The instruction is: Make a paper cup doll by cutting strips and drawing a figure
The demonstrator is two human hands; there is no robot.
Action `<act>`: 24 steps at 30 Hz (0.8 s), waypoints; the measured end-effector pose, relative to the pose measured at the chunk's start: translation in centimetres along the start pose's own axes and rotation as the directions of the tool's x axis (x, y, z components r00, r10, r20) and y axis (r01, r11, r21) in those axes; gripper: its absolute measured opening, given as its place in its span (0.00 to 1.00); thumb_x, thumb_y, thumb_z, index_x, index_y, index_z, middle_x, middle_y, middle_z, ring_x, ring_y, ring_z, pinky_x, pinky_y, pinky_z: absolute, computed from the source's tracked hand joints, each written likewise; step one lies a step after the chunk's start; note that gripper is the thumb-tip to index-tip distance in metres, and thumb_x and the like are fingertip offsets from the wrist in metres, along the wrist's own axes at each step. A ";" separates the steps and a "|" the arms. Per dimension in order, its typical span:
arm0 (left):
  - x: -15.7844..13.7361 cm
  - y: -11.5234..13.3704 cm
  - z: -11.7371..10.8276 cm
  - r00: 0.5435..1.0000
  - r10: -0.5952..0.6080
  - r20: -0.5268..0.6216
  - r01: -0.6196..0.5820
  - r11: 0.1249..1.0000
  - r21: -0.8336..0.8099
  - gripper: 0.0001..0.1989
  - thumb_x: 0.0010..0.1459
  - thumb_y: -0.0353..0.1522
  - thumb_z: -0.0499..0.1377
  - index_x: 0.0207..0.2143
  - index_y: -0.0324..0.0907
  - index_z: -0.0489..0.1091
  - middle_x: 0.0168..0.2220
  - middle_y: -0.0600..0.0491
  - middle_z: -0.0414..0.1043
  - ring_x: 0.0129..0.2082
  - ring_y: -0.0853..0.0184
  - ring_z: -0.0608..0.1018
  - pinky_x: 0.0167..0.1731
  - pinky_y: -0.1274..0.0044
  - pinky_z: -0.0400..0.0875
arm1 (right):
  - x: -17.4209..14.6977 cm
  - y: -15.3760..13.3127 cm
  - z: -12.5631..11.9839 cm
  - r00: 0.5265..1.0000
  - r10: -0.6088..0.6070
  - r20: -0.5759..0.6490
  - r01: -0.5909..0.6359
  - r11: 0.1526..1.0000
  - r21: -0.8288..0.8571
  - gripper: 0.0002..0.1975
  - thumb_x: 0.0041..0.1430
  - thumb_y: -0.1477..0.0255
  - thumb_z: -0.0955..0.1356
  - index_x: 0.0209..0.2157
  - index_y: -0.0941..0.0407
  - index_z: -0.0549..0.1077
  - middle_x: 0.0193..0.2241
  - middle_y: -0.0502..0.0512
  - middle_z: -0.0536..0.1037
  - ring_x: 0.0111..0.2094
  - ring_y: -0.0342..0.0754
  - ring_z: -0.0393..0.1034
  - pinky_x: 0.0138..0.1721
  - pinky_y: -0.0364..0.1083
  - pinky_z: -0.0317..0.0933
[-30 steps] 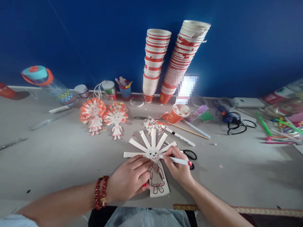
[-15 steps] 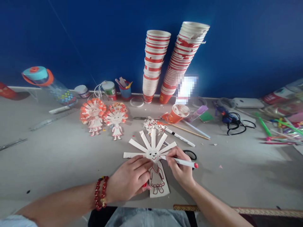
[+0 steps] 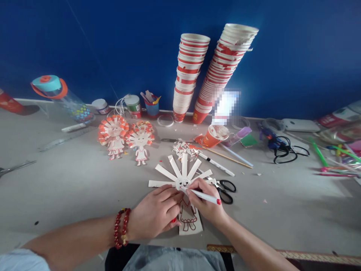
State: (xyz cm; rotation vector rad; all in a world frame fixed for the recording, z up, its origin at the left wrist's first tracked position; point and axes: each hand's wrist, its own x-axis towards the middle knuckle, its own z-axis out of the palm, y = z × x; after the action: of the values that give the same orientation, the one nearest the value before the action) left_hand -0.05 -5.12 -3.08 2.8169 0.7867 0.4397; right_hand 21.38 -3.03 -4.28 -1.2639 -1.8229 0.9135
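Observation:
A white paper doll cutout (image 3: 186,216) lies on the table in front of me, with long strips fanned around its drawn face and a dress and legs outlined in dark red. My left hand (image 3: 156,210) presses on its left side, fingers together and curled over the edge. A small red piece (image 3: 173,219), perhaps a marker cap, shows by the left thumb. In my right hand (image 3: 208,201) is a white marker (image 3: 207,196) with a red end, its tip at the doll's face. Black-handled scissors (image 3: 228,186) lie just beyond the right hand.
Paper scraps (image 3: 184,148), a black-banded marker (image 3: 217,165) and a wooden stick (image 3: 228,157) lie beyond the doll. Finished paper dolls (image 3: 141,145) lie to the left. Tall paper cup stacks (image 3: 186,82) lean near the blue wall. A bottle (image 3: 76,107) stands back left.
My right hand has moved left with the marker, across the doll's face, uncovering more of the scissors. My left hand stays on the doll. The camera view has shifted slightly.

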 end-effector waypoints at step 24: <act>0.1 0.0 0.0 1.000 0.005 0.009 -0.005 1.000 0.015 0.19 0.67 0.43 0.51 0.47 0.37 0.70 0.53 0.46 0.71 0.55 0.59 0.69 0.63 0.66 0.57 | -0.1 0.3 0.1 1.000 -0.017 0.006 0.018 1.000 -0.023 0.06 0.57 0.74 0.65 0.26 0.53 0.66 0.18 0.46 0.70 0.19 0.42 0.64 0.23 0.40 0.59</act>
State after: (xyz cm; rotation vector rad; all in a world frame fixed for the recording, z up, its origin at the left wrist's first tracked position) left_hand 0.00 -5.10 -3.04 2.8331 0.7839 0.4237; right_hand 21.46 -3.05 -4.61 -1.2586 -1.8510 0.8899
